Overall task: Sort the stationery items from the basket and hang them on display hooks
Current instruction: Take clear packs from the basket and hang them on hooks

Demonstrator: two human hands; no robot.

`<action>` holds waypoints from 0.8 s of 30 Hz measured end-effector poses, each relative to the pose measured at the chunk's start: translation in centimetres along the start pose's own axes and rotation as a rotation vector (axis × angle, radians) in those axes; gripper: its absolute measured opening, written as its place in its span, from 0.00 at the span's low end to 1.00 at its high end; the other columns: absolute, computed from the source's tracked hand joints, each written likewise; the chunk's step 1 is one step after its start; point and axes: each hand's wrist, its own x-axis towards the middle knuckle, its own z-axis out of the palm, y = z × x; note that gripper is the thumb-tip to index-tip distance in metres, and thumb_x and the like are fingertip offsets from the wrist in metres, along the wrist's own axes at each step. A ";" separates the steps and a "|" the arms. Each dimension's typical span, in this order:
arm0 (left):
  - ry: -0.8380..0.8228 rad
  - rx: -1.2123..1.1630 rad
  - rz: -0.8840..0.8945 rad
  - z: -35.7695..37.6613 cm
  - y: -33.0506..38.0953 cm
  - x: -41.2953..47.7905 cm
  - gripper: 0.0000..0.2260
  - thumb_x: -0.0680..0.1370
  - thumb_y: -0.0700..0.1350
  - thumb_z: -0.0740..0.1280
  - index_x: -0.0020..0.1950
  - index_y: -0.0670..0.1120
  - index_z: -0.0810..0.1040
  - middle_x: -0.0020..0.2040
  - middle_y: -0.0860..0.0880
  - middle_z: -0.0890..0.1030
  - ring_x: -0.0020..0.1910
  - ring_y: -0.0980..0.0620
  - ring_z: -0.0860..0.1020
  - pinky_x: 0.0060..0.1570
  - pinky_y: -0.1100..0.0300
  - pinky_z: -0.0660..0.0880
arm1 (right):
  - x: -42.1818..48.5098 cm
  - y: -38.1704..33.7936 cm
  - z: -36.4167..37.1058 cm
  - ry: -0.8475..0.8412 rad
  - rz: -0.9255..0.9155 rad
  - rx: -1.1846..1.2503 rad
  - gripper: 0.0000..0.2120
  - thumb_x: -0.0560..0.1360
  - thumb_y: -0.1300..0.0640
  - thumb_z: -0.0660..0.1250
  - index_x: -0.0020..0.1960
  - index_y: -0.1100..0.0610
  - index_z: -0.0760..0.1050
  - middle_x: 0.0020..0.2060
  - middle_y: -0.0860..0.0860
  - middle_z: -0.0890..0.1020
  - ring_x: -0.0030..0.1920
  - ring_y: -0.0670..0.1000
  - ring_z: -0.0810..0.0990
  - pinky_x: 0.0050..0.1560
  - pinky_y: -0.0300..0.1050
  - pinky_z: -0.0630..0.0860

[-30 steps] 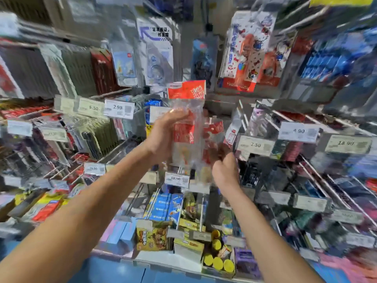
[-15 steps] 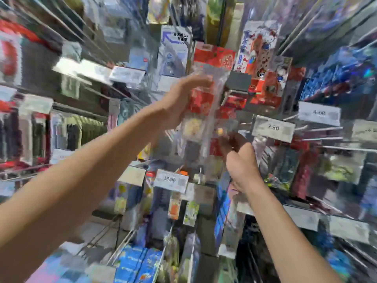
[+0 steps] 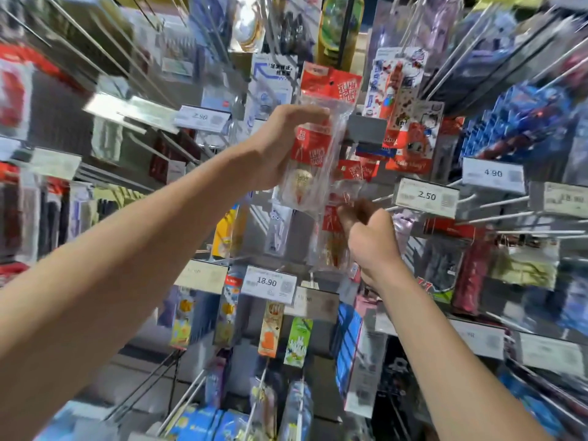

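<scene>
Head view — left hand [image 3: 280, 148] around packet [image 3: 313, 160], right hand [image 3: 370, 240] curled below.

White price labels [image 3: 269, 282]; blue packets [image 3: 515, 122] at right

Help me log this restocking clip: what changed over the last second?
The left hand lifted the clear plastic packet with the red header card upward, away from the white 18.90 price tag. The right hand followed upward. Unchanged: the left hand grips that packet; the right hand holds a second clear packet below it.
</scene>
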 end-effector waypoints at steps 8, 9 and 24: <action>-0.001 0.031 0.005 -0.2 -0.3 0.3 0.21 0.81 0.52 0.61 0.67 0.39 0.77 0.54 0.41 0.83 0.45 0.47 0.81 0.51 0.50 0.79 | -0.9 -0.3 0.3 0.064 0.016 -0.001 0.05 0.80 0.55 0.67 0.46 0.53 0.78 0.43 0.48 0.84 0.43 0.47 0.81 0.41 0.43 0.74; 0.007 0.024 0.005 -0.1 -0.3 0.2 0.22 0.81 0.52 0.61 0.69 0.38 0.76 0.55 0.41 0.82 0.45 0.47 0.81 0.51 0.50 0.77 | -0.9 -0.4 0.4 0.077 0.020 -0.008 0.05 0.80 0.54 0.67 0.45 0.52 0.78 0.42 0.48 0.84 0.42 0.47 0.81 0.42 0.44 0.75; -0.081 0.011 0.013 -0.3 -0.3 0.1 0.12 0.82 0.50 0.60 0.55 0.44 0.76 0.36 0.50 0.83 0.33 0.52 0.81 0.38 0.57 0.80 | 2.4 0.3 0.8 -0.015 0.310 -0.346 0.23 0.83 0.45 0.62 0.68 0.61 0.76 0.60 0.57 0.82 0.56 0.59 0.81 0.57 0.46 0.76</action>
